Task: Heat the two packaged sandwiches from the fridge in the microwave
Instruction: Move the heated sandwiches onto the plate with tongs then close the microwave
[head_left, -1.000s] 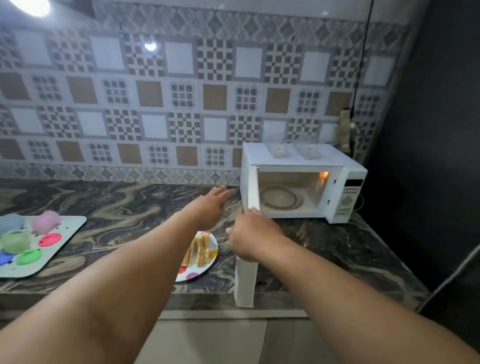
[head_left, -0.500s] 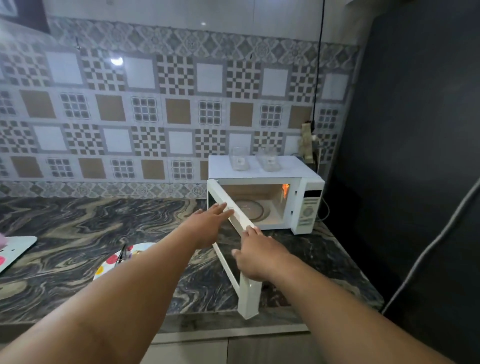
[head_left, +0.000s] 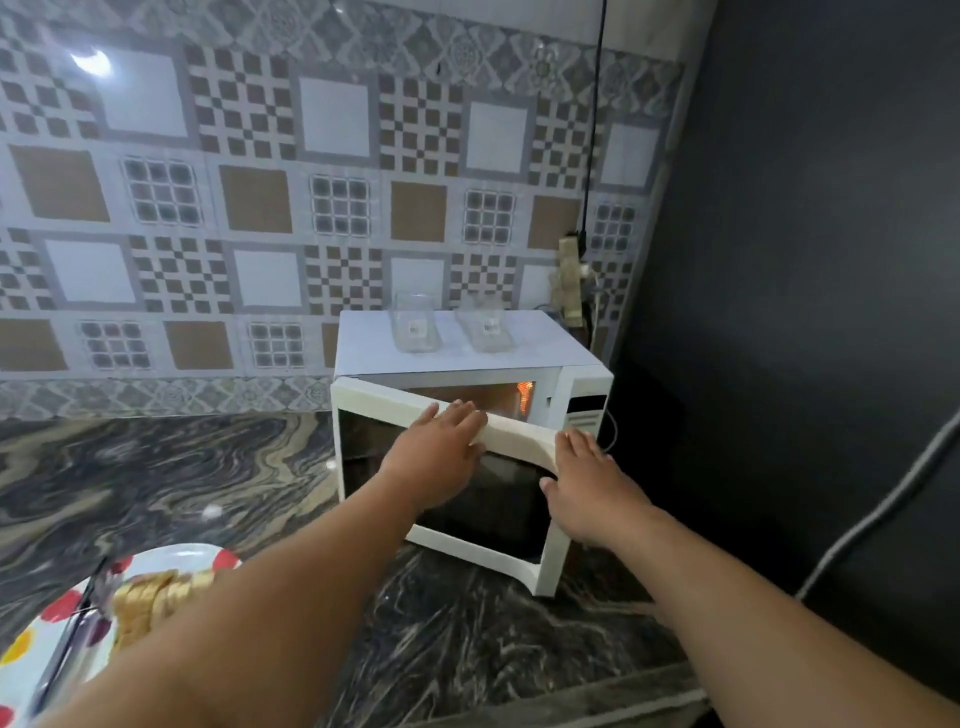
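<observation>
On the counter (head_left: 208, 467), flat hands (head_left: 441, 452) press the microwave door (head_left: 488, 551).

Two containers (head_left: 415, 325) sit on the microwave (head_left: 467, 358), which stands on the counter (head_left: 182, 483) right of a plate (head_left: 31, 670).

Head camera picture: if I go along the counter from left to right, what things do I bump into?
Spotted plate with sandwich slices → left hand on the microwave door → right hand → microwave control panel.

2 bare forearms, no sleeves in sight; the left hand (head_left: 434, 457) and right hand (head_left: 589, 486) wear no gloves or rings.
</observation>
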